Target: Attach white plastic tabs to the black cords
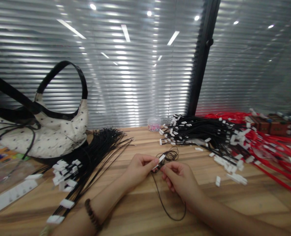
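Observation:
At the middle of the table, my left hand (pixel 142 168) pinches a small white plastic piece (pixel 161 158) between thumb and fingers. Thin black cord (pixel 172 153) lies in tangled loops just beyond it, and one long loop hangs down toward me below both hands. Close by on the right, my right hand (pixel 178 178) is closed, thumb against forefinger, on part of the black cord near the white piece. The exact spot where the cord meets the fingers is too blurred to make out. A beaded bracelet (pixel 92 214) circles my left wrist.
A bundle of black cords (pixel 98 150) with white ends lies left, beside a white patterned bag (pixel 59 134). Black cords with white pieces (pixel 199 127) and red straps (pixel 270 150) pile up on the right. A small tub (pixel 154 125) stands at the back near the blinds.

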{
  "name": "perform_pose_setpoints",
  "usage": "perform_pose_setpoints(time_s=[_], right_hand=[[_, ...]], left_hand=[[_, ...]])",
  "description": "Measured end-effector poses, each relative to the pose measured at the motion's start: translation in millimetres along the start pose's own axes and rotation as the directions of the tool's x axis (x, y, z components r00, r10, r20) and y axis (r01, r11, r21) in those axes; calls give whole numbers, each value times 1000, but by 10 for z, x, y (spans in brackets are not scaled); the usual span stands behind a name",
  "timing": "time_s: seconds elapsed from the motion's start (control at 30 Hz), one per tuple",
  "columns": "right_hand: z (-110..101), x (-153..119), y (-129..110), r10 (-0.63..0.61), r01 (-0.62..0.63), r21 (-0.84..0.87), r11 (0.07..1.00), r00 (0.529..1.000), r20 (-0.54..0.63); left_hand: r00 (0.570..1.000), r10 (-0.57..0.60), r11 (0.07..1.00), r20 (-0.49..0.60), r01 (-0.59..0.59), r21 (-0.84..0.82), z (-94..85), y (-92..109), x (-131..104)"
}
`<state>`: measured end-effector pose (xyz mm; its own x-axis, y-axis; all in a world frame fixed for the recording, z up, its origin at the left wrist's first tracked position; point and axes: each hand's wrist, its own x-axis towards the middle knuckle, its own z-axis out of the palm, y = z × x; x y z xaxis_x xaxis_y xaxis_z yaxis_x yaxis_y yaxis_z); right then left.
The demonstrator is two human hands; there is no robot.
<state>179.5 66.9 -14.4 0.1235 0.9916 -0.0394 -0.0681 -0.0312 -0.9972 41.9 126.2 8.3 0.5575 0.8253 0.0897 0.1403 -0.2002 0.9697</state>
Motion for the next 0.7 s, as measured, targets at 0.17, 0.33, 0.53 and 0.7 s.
perform_pose_setpoints(time_s=[0.17, 0.33, 0.53, 0.7], right_hand=[[1, -11, -4, 2, -2, 11, 1000, 1000, -3], [-1, -5, 20, -30, 29, 24, 999, 999, 33], [11, -4, 3, -55, 48, 73, 996, 994, 91], [-50, -12, -65, -124, 91, 129, 987, 953, 278]], left_hand=[[1000, 10, 1000, -15, -10, 11, 4, -14, 2], [999, -29, 999, -43, 27, -46, -4, -37, 11], [995, -32, 957, -90, 5, -289, -70, -56, 64], [978, -52, 851, -204, -64, -521, -237, 29, 111]])
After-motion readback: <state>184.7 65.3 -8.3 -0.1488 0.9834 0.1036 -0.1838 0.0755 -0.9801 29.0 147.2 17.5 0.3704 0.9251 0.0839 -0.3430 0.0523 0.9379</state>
